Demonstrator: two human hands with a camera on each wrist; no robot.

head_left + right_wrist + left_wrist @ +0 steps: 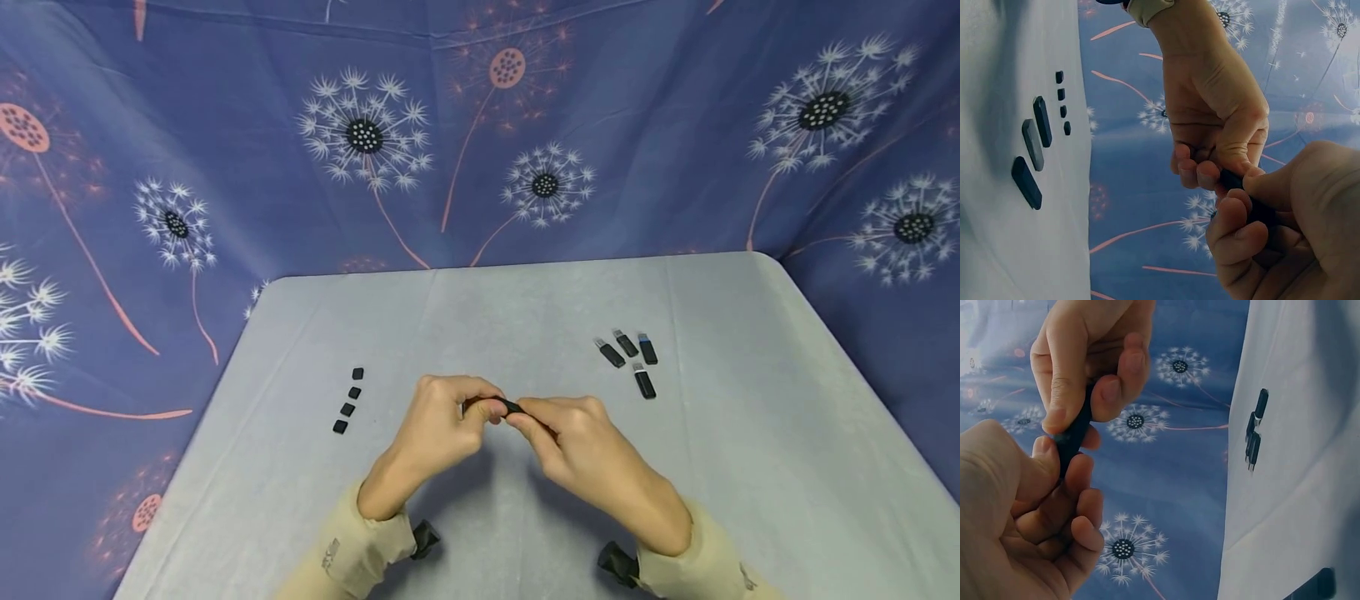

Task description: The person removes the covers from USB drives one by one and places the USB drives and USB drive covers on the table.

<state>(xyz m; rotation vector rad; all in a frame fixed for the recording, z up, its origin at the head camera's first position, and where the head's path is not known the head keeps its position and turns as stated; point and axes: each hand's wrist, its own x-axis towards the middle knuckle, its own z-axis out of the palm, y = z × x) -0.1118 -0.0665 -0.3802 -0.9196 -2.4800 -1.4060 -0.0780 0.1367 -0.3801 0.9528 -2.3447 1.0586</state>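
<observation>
Both hands meet over the table's middle and pinch a small black USB stick [512,407] from opposite ends. In the head view, my left hand [442,425] holds its left end and my right hand [592,450] its right end. The left wrist view shows the stick [1074,445] between the thumbs and fingers of both hands. Fingers cover its ends, so whether its cap is fully on cannot be told. Several uncapped black USB sticks [643,382] lie right of the hands, with metal plugs showing. Left of them, several small black caps [347,409] form a row.
Three long dark sticks [1033,145] lie on the table near the caps [1064,111] in the right wrist view; the head view does not show them. A pale cloth covers the table [750,400]. Behind it hangs a blue dandelion-print curtain [637,125].
</observation>
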